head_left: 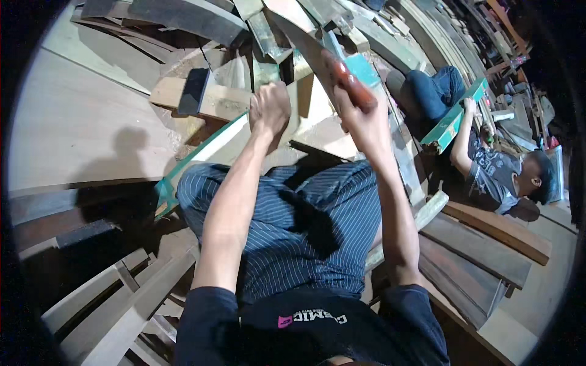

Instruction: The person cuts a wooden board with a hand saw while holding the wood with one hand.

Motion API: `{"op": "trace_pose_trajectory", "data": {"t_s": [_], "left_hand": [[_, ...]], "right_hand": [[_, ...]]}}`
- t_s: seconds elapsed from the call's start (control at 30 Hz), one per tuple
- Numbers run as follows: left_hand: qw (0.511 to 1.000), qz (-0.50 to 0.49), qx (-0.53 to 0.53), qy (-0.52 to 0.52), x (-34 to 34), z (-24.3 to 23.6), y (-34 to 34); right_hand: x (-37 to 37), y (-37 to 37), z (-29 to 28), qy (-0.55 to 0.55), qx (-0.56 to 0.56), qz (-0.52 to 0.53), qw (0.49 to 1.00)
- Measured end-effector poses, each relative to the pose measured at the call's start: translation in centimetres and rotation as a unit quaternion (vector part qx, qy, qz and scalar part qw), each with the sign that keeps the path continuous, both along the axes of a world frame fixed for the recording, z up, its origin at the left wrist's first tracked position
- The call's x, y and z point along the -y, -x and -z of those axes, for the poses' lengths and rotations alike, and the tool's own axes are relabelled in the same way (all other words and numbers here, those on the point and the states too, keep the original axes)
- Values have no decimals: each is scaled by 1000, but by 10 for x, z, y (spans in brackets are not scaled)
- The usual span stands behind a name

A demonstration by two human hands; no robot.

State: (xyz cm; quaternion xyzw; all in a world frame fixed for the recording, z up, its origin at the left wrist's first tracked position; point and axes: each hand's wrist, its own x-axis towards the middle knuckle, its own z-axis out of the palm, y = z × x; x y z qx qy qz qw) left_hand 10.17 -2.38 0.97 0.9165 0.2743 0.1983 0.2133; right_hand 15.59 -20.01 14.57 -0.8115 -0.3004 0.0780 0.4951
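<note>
My right hand (369,125) is closed round the reddish-brown handle of a hand saw (351,82). Its broad grey blade slants up and to the left, away from me. Left of it, my left hand (270,108) is a closed fist above a green-edged board (204,146), which runs down to the left past my knee. What that fist holds, if anything, is hidden. A pale plank (229,102) lies just left of the fist, with a dark flat block (193,91) across it.
A wide pale panel (85,116) stretches along the left. Loose slats (116,305) lie at lower left, and long planks (476,244) at lower right. Scrap wood is heaped ahead. At right, another person (497,174) sits gripping a green board (455,116).
</note>
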Motion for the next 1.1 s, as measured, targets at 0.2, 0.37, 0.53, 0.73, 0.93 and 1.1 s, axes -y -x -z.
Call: {"op": "trace_pose_trajectory", "data": {"t_s": [0.2,0.37,0.53,0.73,0.93,1.1], "left_hand": [[977,-57,-16,-204,-18,31,22],[984,-29,92,-150,8,-7,12],[994,-26,40,-99,-2,5,23],[993,-4,-30,-112,6,-2,14],[985,-60,81,-139,-10,9,21],[995,-45,9,-88,-2,4,4]], "right_hand": [[119,111,-77,92,4,49,995],[195,150,-130,110,-129,163,972],[108,89,-51,124,-34,69,989],[17,26,-7,27,69,-16,997],[151,134,-85,170,-84,73,979],[198,165,-105,173,-30,159,972]]}}
